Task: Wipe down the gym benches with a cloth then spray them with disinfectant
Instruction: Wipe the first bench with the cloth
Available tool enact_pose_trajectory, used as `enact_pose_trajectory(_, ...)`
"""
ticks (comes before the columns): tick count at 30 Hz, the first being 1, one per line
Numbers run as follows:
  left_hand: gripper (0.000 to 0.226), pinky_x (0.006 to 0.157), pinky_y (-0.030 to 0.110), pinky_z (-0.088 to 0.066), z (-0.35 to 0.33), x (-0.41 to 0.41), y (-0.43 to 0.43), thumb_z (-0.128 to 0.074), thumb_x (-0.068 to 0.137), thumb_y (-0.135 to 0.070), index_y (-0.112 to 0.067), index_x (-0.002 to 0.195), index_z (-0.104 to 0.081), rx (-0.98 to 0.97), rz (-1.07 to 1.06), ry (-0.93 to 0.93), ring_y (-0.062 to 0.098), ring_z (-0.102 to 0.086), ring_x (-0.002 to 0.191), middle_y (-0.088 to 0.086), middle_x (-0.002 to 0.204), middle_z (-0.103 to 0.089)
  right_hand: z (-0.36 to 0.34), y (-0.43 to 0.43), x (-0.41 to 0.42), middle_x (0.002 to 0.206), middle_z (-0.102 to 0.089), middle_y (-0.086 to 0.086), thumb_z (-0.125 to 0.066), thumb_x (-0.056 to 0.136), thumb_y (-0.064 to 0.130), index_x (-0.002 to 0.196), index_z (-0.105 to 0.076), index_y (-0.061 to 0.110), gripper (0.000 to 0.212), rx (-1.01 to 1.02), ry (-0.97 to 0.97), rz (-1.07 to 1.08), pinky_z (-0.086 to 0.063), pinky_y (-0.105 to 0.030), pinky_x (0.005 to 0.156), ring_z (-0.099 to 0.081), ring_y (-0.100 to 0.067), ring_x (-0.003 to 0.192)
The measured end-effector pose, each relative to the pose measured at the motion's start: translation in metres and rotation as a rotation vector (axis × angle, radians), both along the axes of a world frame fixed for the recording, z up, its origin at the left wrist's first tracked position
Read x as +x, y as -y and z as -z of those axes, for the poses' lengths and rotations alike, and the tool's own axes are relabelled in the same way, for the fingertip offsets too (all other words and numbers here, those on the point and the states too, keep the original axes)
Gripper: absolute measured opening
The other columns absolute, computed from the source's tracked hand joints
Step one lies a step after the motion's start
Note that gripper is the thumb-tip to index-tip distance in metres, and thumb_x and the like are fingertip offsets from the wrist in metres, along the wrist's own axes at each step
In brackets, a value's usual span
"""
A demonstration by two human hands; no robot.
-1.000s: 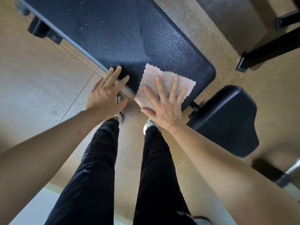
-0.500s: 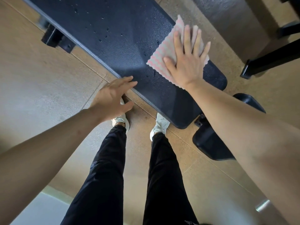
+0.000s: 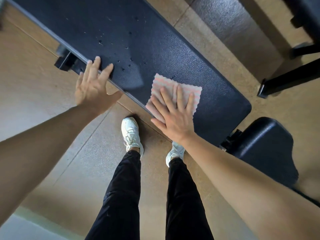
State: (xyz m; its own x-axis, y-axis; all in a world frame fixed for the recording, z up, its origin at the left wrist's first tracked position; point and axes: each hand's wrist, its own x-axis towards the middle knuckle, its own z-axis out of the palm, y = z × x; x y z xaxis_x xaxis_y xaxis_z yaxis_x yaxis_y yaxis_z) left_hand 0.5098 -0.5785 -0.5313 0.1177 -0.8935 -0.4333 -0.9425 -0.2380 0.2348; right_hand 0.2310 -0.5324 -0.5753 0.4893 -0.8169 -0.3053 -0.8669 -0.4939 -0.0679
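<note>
Head view: a pink-striped cloth [image 3: 164,84] lies flat at the near edge of the black gym bench [image 3: 138,32], pressed under the right hand [image 3: 174,122], fingers straight and spread toward 12 o'clock. Droplets [image 3: 123,68] sit at its 10 o'clock; firm, overlapping passes should catch them. The left hand [image 3: 93,90], at 9 o'clock, rests flat-fingered on the bench rim, gripping nothing.

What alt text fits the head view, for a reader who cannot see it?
From above, a person's right hand presses a pink-striped cloth flat on a dark padded gym bench. The left hand rests on the bench's near edge, beside scattered droplets. White shoes stand on the tan floor below.
</note>
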Motion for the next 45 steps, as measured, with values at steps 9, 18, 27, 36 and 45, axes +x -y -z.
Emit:
enact_pose_trajectory(9,0.1,0.124,0.055,-0.029,0.001,0.011,0.002,-0.084,0.076,-0.056,-0.026,0.158,-0.037,0.022,0.057,-0.056,0.035,-0.01,0.159,0.011,0.172,-0.015,0.003,0.096,-0.001,0.171,-0.003,0.002,-0.02,0.104,0.064,0.161,-0.01,0.041,0.063,-0.013,-0.038,0.076,-0.005,-0.069,0.12,0.002,-0.037,0.156)
enact_pose_trajectory(18,0.109,0.125,0.051,-0.024,-0.009,0.025,0.01,-0.071,0.08,-0.07,-0.034,0.165,-0.011,0.169,0.195,-0.016,0.03,0.005,0.16,0.004,0.173,0.007,-0.003,0.144,0.049,0.171,0.0,-0.002,-0.018,0.098,0.072,0.162,-0.007,0.035,0.075,0.032,-0.029,0.358,-0.001,-0.069,0.12,0.004,-0.039,0.156)
enact_pose_trajectory(27,0.078,0.123,0.06,-0.027,-0.014,0.052,0.012,-0.071,0.091,-0.047,-0.03,0.158,-0.037,0.144,0.144,-0.225,0.019,-0.009,0.16,-0.008,0.172,-0.012,-0.006,0.047,0.093,0.171,0.0,0.001,-0.017,0.101,0.069,0.162,-0.008,0.036,0.07,0.079,0.011,-0.114,-0.006,-0.069,0.119,0.005,-0.039,0.156)
enact_pose_trajectory(36,0.067,0.106,0.061,-0.046,-0.015,0.085,0.036,-0.07,0.094,-0.034,-0.015,0.153,-0.044,0.02,0.044,-0.098,0.037,-0.028,0.153,0.009,0.167,-0.029,0.0,0.109,0.073,0.171,-0.007,0.006,-0.033,0.1,0.063,0.161,-0.018,0.038,0.067,0.085,0.05,-0.289,-0.007,-0.063,0.122,0.002,-0.03,0.158)
enact_pose_trajectory(45,0.084,0.12,0.056,-0.031,-0.005,0.109,0.093,-0.074,0.091,-0.043,-0.021,0.16,-0.032,0.043,-0.191,-0.015,0.032,-0.008,0.159,0.009,0.173,-0.009,-0.004,0.232,0.11,0.171,-0.001,-0.003,-0.031,0.087,0.08,0.161,-0.012,0.036,0.088,0.097,0.075,0.244,-0.003,-0.063,0.121,0.0,-0.033,0.157)
